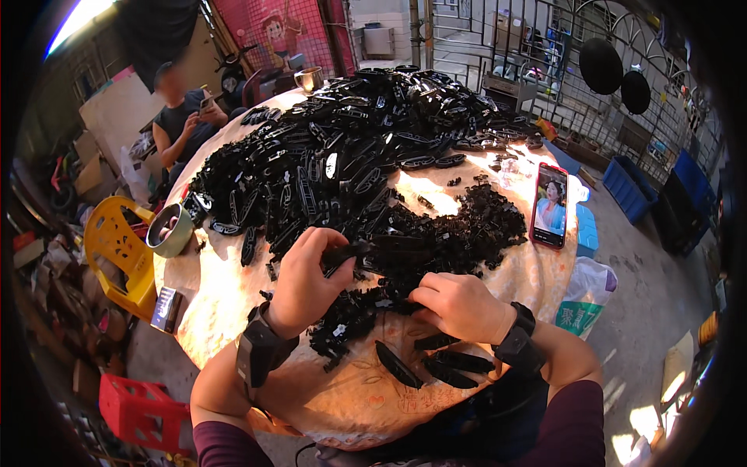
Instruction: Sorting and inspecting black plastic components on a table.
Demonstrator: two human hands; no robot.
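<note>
- While several loose black pieces (398, 364) lie at the near side of the cloth-covered table (210, 303), right hand (465, 307) sits just beyond, fingers bent over small parts; can't tell if it grips any.
- Left hand (303, 272): thumb and fingers pinch a dark elongated part (354, 251), above the tabletop.
- Small black parts (486, 226) heaped around and past both hands.
- Red-edged phone (550, 206) right; bowl (173, 240) left.
- Farther: big pile of black pieces (350, 128), metal cup (310, 80) behind its left part.
</note>
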